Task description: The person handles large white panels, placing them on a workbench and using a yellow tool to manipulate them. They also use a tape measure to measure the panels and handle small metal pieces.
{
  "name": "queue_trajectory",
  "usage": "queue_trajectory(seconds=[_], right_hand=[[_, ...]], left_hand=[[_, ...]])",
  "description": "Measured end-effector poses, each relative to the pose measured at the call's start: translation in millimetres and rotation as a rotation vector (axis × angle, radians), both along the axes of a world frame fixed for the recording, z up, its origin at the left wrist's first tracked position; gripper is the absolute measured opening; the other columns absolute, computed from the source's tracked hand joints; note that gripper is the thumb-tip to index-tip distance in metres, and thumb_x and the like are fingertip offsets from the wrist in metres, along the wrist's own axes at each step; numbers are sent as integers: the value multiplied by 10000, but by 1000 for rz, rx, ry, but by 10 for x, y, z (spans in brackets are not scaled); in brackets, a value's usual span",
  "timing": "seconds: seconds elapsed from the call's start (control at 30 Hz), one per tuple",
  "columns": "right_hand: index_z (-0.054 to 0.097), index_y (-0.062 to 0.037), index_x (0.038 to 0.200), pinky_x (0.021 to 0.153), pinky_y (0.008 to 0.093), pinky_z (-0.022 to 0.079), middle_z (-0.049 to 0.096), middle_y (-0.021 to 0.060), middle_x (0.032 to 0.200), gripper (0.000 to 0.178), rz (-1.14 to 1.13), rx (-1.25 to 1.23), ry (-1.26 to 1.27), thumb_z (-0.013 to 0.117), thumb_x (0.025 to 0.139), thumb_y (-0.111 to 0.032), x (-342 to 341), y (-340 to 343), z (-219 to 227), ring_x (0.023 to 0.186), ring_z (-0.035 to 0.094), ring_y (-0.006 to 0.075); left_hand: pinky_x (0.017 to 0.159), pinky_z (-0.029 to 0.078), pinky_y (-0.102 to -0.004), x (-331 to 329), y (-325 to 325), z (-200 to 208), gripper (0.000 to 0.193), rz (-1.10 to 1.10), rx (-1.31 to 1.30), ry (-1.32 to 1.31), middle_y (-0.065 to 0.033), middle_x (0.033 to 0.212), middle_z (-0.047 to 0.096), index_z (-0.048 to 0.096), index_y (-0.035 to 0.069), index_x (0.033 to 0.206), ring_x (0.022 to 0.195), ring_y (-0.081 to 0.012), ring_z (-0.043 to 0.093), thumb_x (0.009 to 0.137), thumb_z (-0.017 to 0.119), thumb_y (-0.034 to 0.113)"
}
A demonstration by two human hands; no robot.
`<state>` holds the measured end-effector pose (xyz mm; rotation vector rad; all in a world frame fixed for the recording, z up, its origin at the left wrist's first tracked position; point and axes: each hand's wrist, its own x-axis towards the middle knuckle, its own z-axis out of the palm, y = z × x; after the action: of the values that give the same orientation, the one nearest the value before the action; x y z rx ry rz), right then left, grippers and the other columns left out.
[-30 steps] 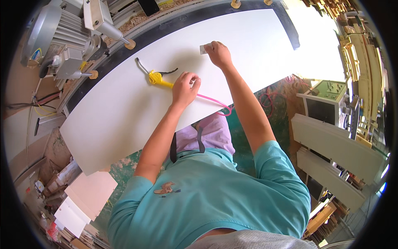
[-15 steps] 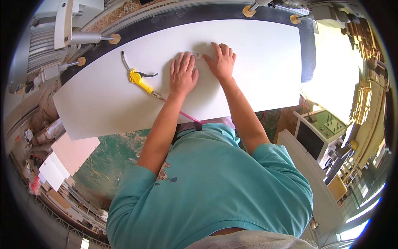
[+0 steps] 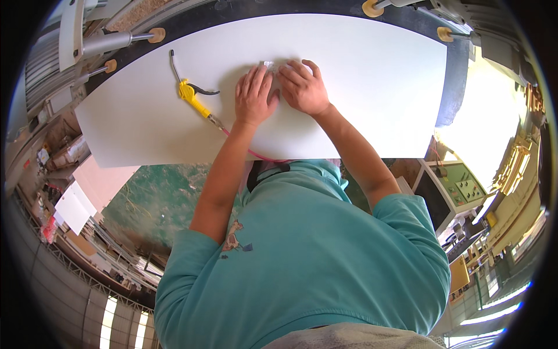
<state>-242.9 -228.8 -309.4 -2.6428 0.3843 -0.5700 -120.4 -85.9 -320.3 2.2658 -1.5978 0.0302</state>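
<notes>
A large white panel lies flat in front of me. Near its middle is a small pale, shiny rectangle with printing, which looks like a sticker. My left hand rests flat on the panel, its fingertips at the sticker's lower left edge. From the other side my right hand reaches in, fingers bent and partly apart, fingertips on or beside the sticker's right end. The fingers cover part of the sticker. To the left lies a yellow air blow gun with a black lever, untouched by either hand.
A pink hose runs from the blow gun under my left forearm to the panel's near edge. Metal cylinders with tan round tips stand along the far side of the panel. A machine cabinet with a green control panel is at the right.
My right hand has moved left, bending its fingers toward the sticker and close to my left hand. The left hand stays flat beside it. The whole view has shifted slightly.
</notes>
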Motion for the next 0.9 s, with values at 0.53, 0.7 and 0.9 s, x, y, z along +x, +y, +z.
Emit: queue_trajectory(seconds=[0.53,0.7,0.9], right_hand=[[700,-89,958,961,428,443,660,46,1106,290,-6,150,-133,645,673,-88,9,-92,18,1102,601,266],[686,-123,970,908,420,423,634,62,1114,285,-209,142,-224,660,691,-69,269,-590,152,1079,565,296],[620,-79,1192,965,463,435,599,152,1175,399,-635,-22,-446,698,814,-180,1460,-1986,165,1118,528,370]], left_hand=[[1180,260,-457,74,-107,122,734,-195,189,172,-128,1548,343,391,28,1462,1433,-293,321,852,640,351],[1185,225,-485,84,-134,188,742,-187,228,165,-113,1556,341,371,54,1483,1445,-295,301,869,627,382],[1205,182,-455,73,-106,185,742,-154,265,147,-52,1572,325,394,128,1484,1452,-226,289,865,624,467]])
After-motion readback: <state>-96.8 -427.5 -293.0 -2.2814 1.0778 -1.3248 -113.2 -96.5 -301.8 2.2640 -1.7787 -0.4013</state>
